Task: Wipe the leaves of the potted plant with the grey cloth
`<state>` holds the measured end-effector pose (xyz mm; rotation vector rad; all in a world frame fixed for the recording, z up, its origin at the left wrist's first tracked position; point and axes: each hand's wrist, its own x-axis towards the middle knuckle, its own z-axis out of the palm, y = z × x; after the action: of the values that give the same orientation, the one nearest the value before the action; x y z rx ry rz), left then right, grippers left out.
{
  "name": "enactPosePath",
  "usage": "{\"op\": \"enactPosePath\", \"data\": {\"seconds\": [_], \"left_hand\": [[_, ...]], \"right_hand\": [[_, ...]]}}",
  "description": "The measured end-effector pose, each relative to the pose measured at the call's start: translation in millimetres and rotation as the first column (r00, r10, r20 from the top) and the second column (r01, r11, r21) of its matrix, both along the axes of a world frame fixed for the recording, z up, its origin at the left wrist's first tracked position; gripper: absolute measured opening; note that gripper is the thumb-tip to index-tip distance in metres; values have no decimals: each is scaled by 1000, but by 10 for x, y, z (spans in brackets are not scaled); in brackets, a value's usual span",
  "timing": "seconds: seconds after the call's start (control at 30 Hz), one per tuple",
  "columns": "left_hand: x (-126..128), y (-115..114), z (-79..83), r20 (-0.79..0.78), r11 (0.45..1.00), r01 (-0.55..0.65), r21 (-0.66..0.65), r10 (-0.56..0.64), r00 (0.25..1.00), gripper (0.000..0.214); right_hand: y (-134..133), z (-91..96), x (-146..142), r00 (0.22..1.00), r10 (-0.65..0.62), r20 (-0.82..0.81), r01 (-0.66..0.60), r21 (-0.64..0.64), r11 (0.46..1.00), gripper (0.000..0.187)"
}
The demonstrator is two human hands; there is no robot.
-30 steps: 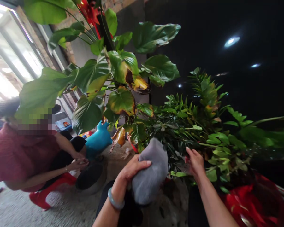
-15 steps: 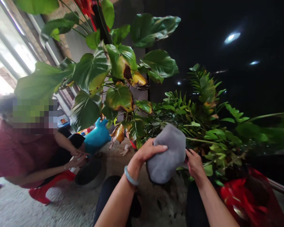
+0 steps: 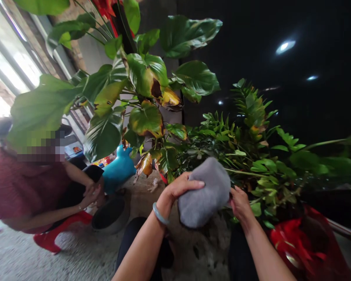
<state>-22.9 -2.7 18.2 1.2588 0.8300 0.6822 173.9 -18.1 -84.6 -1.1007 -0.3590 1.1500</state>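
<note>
My left hand [image 3: 179, 188] grips a grey cloth [image 3: 204, 193] low in the middle of the view, its fingers curled over the top of the cloth. A pale bangle sits on that wrist. My right hand [image 3: 241, 203] is at the cloth's right edge, fingers closed among the small leaves of a low green plant [image 3: 251, 156]; what it pinches is hidden behind the cloth. The cloth rests against that plant's foliage.
A tall plant with big green and yellowing leaves [image 3: 134, 97] rises left of centre. A person in a red top [image 3: 23, 191] crouches at the left by a dark bowl [image 3: 111, 214]. A turquoise object [image 3: 119, 169] stands behind it. Red wrapping [image 3: 304, 249] lies at lower right.
My left hand has carried the grey cloth up and to the right, against the low plant's leaves. My right hand has closed in on the cloth's right edge.
</note>
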Motion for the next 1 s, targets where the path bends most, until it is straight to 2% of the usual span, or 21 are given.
{"op": "enactPosePath", "data": {"seconds": [0.1, 0.13, 0.2, 0.27, 0.33, 0.4, 0.43, 0.5, 0.6, 0.63, 0.7, 0.77, 0.87, 0.93, 1.0], "left_hand": [[59, 178, 227, 192, 965, -258, 53, 244, 951, 39], [100, 252, 230, 214, 946, -320, 51, 303, 929, 39], [171, 346, 103, 161, 931, -362, 49, 350, 923, 37], [181, 327, -141, 9, 957, -284, 60, 284, 959, 36], [116, 213, -362, -158, 993, -112, 40, 117, 980, 36], [10, 83, -434, -213, 1000, 18, -6, -19, 977, 38], [-40, 40, -398, -189, 999, 39, -19, -41, 981, 40], [-106, 29, -217, -69, 1000, -18, -8, 18, 997, 44], [-99, 165, 86, 137, 965, -257, 56, 247, 959, 46], [-76, 218, 130, 178, 942, -328, 68, 312, 933, 46], [-29, 278, 84, 173, 920, -383, 81, 366, 914, 47], [-13, 239, -99, 36, 946, -313, 86, 311, 950, 45], [-87, 52, -361, -191, 996, -76, 50, 84, 978, 41], [-164, -51, -358, -186, 1000, 13, 21, -8, 983, 42], [-211, -60, -198, -74, 999, -36, 38, 39, 997, 45]], "right_hand": [[7, 3, -28, 1000, 13, 6, -13, 3, 1000, 43], [12, 5, -41, 1000, 16, 8, -16, 4, 1000, 41], [25, 4, -58, 1000, 16, 10, -17, 4, 1000, 40], [34, -4, -60, 1000, 16, 14, -16, -4, 1000, 40], [34, -16, -49, 1000, 22, 22, -22, -17, 1000, 42], [25, -22, -36, 998, 45, 32, -44, -22, 999, 43], [18, -19, -32, 998, 60, 37, -60, -19, 998, 43], [3, -3, -36, 995, 92, 44, -92, -1, 996, 42], [-11, 36, -61, 990, 129, 49, -130, 26, 991, 38], [-12, 45, -69, 989, 139, 48, -140, 31, 990, 37], [-11, 50, -76, 988, 151, 40, -153, 32, 988, 35], [-10, 35, -66, 988, 150, 31, -151, 18, 988, 32], [-20, -1, -23, 990, 142, 20, -142, -13, 990, 27], [-33, -14, 9, 989, 144, 13, -144, -16, 989, 23], [-44, -11, 26, 989, 150, 9, -150, -5, 989, 22]]}}
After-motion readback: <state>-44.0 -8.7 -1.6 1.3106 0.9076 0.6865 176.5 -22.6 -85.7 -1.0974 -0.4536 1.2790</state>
